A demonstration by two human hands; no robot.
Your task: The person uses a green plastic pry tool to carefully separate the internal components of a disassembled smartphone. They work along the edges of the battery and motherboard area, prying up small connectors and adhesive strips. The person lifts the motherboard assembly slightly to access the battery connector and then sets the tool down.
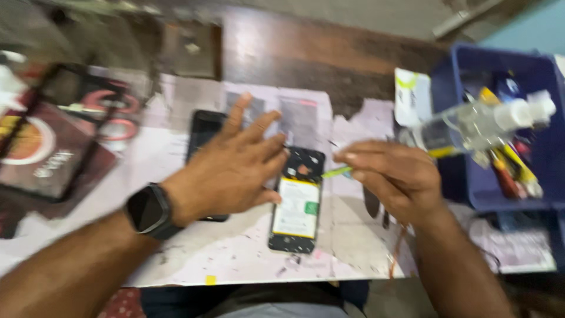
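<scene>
Overall, head view blurred by motion. Left hand (pixel 232 168) seen flat and open, fingers spread apart, hovering just above the pale, scuffed work mat (pixel 235 253); nothing gripped. Black square-faced wristwatch (pixel 150 210) worn on that wrist. Right hand (pixel 391 174) pinched shut on a thin yellow-green plastic pry tool (pixel 335 172), tip pointed left toward the opened black smartphone (pixel 298 200). Phone lying face down at mat centre, back cover off, white-and-yellow battery exposed, between the two hands and partly beneath the left fingertips. Whether the tool tip touched the phone: could not be told through the blur. Second dark phone-shaped slab (pixel 203 135) lying further left, largely hidden under the left hand. Dark red printed box (pixel 47 153) resting at the mat's left edge. Blue plastic bin (pixel 512 65) standing at right, holding mixed yellow-handled tools; clear plastic bottle with white cap (pixel 482 121) lying across its rim. Small white packet (pixel 412 97) just beside the bin. Brown wooden tabletop (pixel 306 47) visible beyond the mat.
</scene>
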